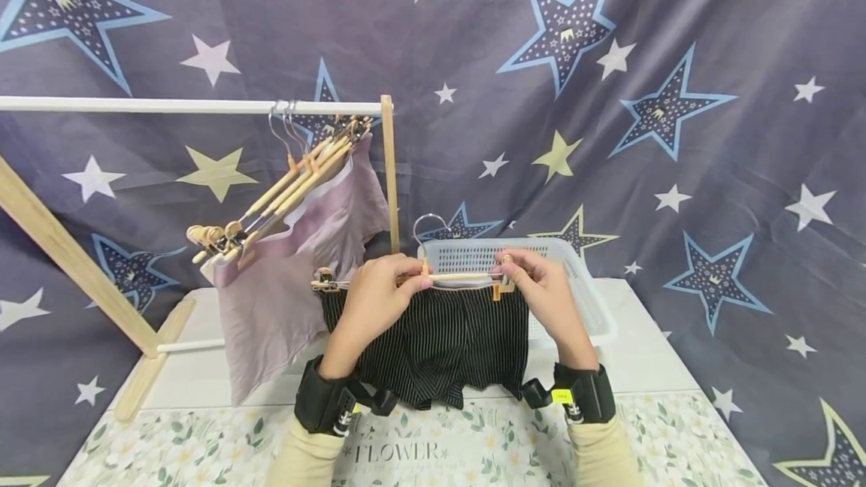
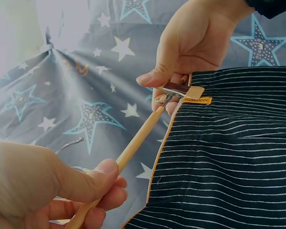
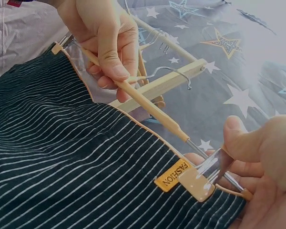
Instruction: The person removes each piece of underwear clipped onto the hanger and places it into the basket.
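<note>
Black shorts [image 1: 440, 344] with thin white stripes hang from a wooden clip hanger [image 1: 460, 276], above the table. My left hand [image 1: 379, 295] grips the hanger's bar beside its metal hook. At the bar's right end my right hand [image 1: 544, 295] pinches the hanger clip [image 3: 218, 167], thumb on its lever and fingers behind. That clip's wooden jaw lies over the waistband [image 2: 168, 136], close to an orange label [image 3: 171, 175] reading FASHION. The other clip [image 1: 326, 279] sits at the waistband's left end. Some fingers of my right hand are hidden behind the clip in the right wrist view.
To the left stands a rack with a white rail [image 1: 169, 105] and wooden posts [image 1: 390, 171]. Several clip hangers [image 1: 291, 194] hang there, with a pale purple garment [image 1: 284, 307]. A pale plastic basket [image 1: 588, 284] stands behind the shorts. A floral cloth [image 1: 501, 442] covers the table's front.
</note>
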